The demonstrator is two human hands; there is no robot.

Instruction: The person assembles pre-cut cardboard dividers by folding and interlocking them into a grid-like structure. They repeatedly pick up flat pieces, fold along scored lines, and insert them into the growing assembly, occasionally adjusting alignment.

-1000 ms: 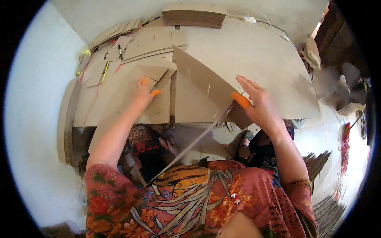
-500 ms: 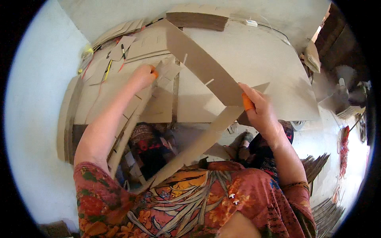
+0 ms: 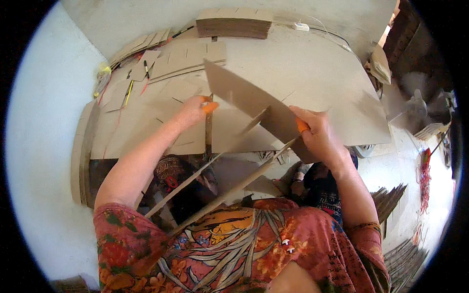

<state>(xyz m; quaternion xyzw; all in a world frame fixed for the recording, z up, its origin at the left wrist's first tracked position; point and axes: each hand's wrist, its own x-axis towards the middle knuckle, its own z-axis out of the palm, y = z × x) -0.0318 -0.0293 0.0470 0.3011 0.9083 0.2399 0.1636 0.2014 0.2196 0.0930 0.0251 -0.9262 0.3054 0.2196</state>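
My right hand point(image 3: 318, 135), with an orange cap on one fingertip, grips a slotted brown cardboard sheet point(image 3: 246, 105) and holds it tilted above the work table point(image 3: 312, 73). A second narrow cardboard strip point(image 3: 195, 177) runs from under it down toward my lap. My left hand point(image 3: 192, 110), also with an orange fingertip cap, presses on a flat cardboard sheet point(image 3: 146, 122) lying on the table, just left of the lifted sheet.
A thick stack of cardboard point(image 3: 234, 24) stands at the table's far edge. Loose cardboard pieces and pens point(image 3: 129, 90) lie at the far left. More cardboard stacks point(image 3: 391, 198) lean on the floor at right, near a white wall point(image 3: 39, 122) on the left.
The right hand has lifted and swung the slotted sheet further over the table. The left hand has moved right, from the far left sheet toward the middle.
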